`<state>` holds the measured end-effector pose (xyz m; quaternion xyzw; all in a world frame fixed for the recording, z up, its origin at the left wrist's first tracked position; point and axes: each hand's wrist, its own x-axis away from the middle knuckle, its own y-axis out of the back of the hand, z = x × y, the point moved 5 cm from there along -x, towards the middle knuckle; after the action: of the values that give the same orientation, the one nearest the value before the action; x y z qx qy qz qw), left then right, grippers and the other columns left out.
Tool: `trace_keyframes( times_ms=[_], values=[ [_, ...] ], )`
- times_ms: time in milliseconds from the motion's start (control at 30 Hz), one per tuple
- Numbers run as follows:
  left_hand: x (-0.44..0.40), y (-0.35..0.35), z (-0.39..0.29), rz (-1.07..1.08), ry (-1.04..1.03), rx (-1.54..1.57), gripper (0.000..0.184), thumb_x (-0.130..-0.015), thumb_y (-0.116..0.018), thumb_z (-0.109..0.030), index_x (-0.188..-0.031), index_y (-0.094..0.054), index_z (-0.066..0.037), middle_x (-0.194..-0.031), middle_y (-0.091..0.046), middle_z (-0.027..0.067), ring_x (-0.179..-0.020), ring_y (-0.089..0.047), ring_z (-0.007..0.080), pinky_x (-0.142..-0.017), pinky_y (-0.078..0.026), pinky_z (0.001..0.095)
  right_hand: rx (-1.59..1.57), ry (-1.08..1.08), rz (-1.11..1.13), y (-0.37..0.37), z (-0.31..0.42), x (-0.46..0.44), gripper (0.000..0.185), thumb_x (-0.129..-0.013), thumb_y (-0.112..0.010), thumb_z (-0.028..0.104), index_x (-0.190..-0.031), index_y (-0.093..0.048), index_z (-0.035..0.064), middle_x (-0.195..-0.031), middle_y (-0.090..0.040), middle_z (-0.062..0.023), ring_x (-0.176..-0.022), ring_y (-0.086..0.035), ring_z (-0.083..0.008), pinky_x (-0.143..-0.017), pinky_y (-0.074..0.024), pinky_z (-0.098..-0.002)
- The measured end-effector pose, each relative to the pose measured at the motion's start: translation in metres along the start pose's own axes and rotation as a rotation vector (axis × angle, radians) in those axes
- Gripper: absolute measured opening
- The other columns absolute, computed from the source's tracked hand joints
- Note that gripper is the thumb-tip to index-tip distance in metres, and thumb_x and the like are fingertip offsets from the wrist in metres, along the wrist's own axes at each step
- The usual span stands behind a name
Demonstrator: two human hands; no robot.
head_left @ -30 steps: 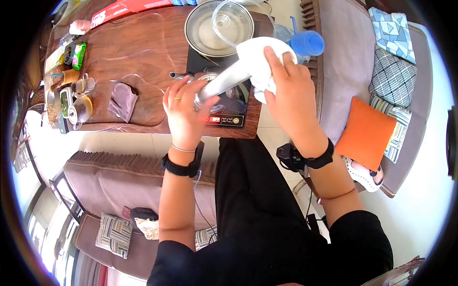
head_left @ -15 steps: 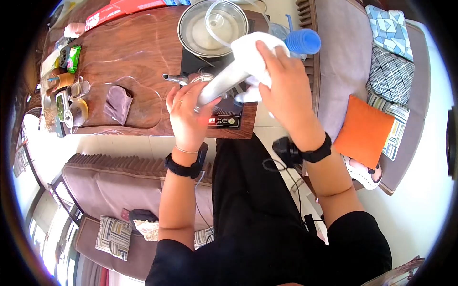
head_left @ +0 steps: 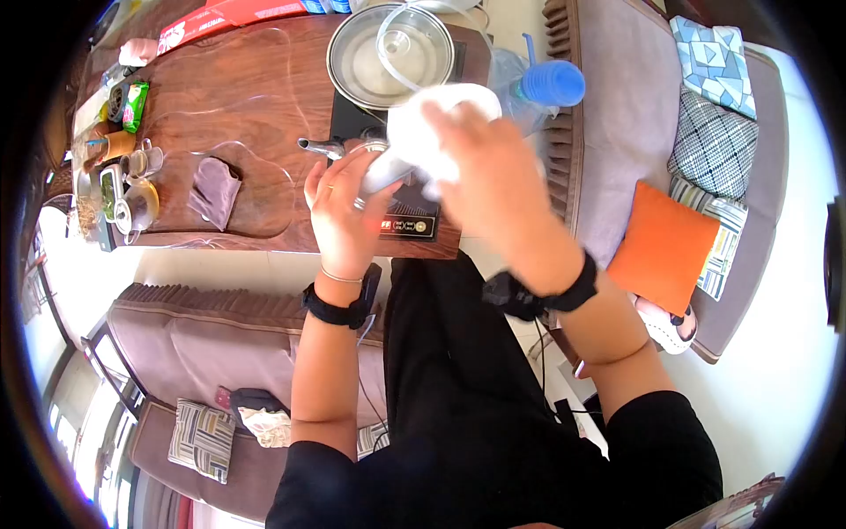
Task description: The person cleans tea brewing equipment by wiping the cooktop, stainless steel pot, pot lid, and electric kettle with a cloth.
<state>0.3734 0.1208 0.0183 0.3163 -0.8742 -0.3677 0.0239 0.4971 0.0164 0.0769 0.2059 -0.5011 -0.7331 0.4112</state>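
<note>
A white, tube-like roll of soft-looking sheet material [head_left: 384,171] is held slantwise between my hands, above the kettle. My left hand [head_left: 342,212] is closed around its lower end, thumb on the near side. On the upper part, my right hand [head_left: 493,176], smeared by motion, grips a bunched white mass [head_left: 419,123]; I cannot make out its exact kind. Behind the left fingers, a shiny metal kettle [head_left: 333,148] shows its spout and part of its lid. It stands on a black induction hob [head_left: 414,227] with a lit red display.
A wide steel pot [head_left: 392,88] with a glass lid and clear tube sits behind the kettle. A water bottle with blue pump [head_left: 553,84] stands at right. A folded brown cloth [head_left: 214,192] and a glass teapot [head_left: 139,207] are on the wooden table [head_left: 256,115].
My right hand has moved left and down, bringing the bunched white part closer to my left hand. The left hand stays near the kettle.
</note>
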Motion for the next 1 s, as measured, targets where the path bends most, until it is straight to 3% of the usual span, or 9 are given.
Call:
trace_keyframes(
  times_ms=[167, 300, 367, 500, 567, 633, 667, 800, 1000],
  values=[
    [0.008, -0.005, 0.011, 0.002, 0.008, -0.007, 0.039, -0.070, -0.076, -0.022, -0.103, -0.063, -0.005, -0.104, -0.066, 0.0079, -0.102, -0.060, 0.0230, -0.102, -0.031, 0.0427, -0.111, 0.151, -0.028, -0.007, 0.022, 0.010, 0.071, -0.063, -0.069, 0.004, -0.131, -0.048, 0.0124, -0.109, -0.054, -0.0144, -0.088, -0.054, -0.0364, -0.081, -0.0470, -0.0427],
    [-0.002, -0.003, 0.003, -0.028, 0.070, 0.149, 0.039, -0.069, -0.078, -0.022, -0.102, -0.065, -0.007, -0.104, -0.066, 0.0088, -0.102, -0.061, 0.0244, -0.101, -0.033, 0.0426, -0.058, -0.057, -0.115, 0.000, -0.012, 0.006, 0.073, -0.065, -0.065, 0.002, -0.135, -0.044, 0.0106, -0.110, -0.053, -0.0185, -0.087, -0.053, -0.0381, -0.080, -0.0451, -0.0434],
    [-0.003, -0.004, 0.005, -0.035, 0.083, 0.171, 0.036, -0.071, -0.076, -0.022, -0.102, -0.064, -0.006, -0.104, -0.066, 0.0094, -0.101, -0.061, 0.0254, -0.101, -0.034, 0.0421, 0.115, -0.002, -0.139, -0.004, 0.003, 0.014, 0.074, -0.066, -0.071, 0.008, -0.133, -0.042, 0.0074, -0.106, -0.054, -0.0145, -0.083, -0.056, -0.0354, -0.067, -0.0477, -0.0427],
    [0.005, -0.009, 0.009, 0.061, 0.327, 0.365, 0.029, -0.077, -0.070, -0.020, -0.102, -0.064, -0.005, -0.106, -0.066, 0.0128, -0.100, -0.061, 0.0297, -0.095, -0.041, 0.0396, 0.156, 0.176, -0.162, -0.023, 0.047, 0.034, 0.060, -0.072, -0.062, 0.014, -0.130, -0.050, 0.0108, -0.102, -0.056, -0.0081, -0.076, -0.053, -0.0271, -0.059, -0.0460, -0.0400],
    [0.005, -0.004, 0.009, 0.121, 0.261, 0.290, 0.031, -0.080, -0.066, -0.021, -0.105, -0.062, -0.004, -0.106, -0.065, 0.0149, -0.101, -0.061, 0.0319, -0.090, -0.046, 0.0372, 0.152, 0.152, -0.153, -0.028, 0.057, 0.037, 0.052, -0.073, -0.059, 0.014, -0.125, -0.056, 0.0122, -0.102, -0.056, -0.0049, -0.076, -0.052, -0.0242, -0.059, -0.0450, -0.0364],
    [0.000, 0.005, 0.001, 0.215, 0.453, 0.554, 0.041, -0.079, -0.068, -0.022, -0.115, -0.057, -0.005, -0.108, -0.064, 0.0162, -0.104, -0.060, 0.0318, -0.086, -0.048, 0.0365, 0.045, 0.138, -0.133, -0.029, 0.056, 0.037, 0.072, -0.063, -0.071, 0.009, -0.132, -0.050, 0.0123, -0.104, -0.055, -0.0097, -0.080, -0.051, -0.0270, -0.065, -0.0454, -0.0364],
    [-0.003, 0.010, -0.002, 0.268, 0.349, 0.509, 0.058, -0.081, -0.067, -0.018, -0.132, -0.044, -0.004, -0.116, -0.061, 0.0149, -0.109, -0.058, 0.0266, -0.089, -0.047, 0.0349, 0.034, 0.145, -0.146, -0.028, 0.056, 0.038, 0.074, -0.062, -0.071, 0.010, -0.133, -0.049, 0.0129, -0.102, -0.055, -0.0088, -0.080, -0.051, -0.0266, -0.066, -0.0452, -0.0366],
    [-0.004, 0.015, 0.003, 0.401, 0.292, 0.933, 0.082, -0.080, -0.063, -0.007, -0.147, -0.015, 0.001, -0.131, -0.048, 0.0124, -0.118, -0.048, 0.0199, -0.101, -0.038, 0.0341, 0.041, 0.162, -0.114, -0.022, 0.059, 0.043, 0.074, -0.062, -0.071, 0.010, -0.133, -0.049, 0.0137, -0.102, -0.055, -0.0079, -0.081, -0.051, -0.0265, -0.066, -0.0447, -0.0368],
    [-0.007, 0.011, 0.020, 0.729, 0.522, 1.521, 0.095, -0.066, -0.060, -0.010, -0.148, -0.012, -0.001, -0.134, -0.047, 0.0181, -0.120, -0.048, 0.0262, -0.105, -0.032, 0.0351, 0.013, 0.220, -0.028, -0.040, 0.063, 0.057, 0.071, -0.062, -0.071, 0.010, -0.130, -0.052, 0.0149, -0.104, -0.054, -0.0060, -0.084, -0.050, -0.0261, -0.069, -0.0441, -0.0384]
  ],
)
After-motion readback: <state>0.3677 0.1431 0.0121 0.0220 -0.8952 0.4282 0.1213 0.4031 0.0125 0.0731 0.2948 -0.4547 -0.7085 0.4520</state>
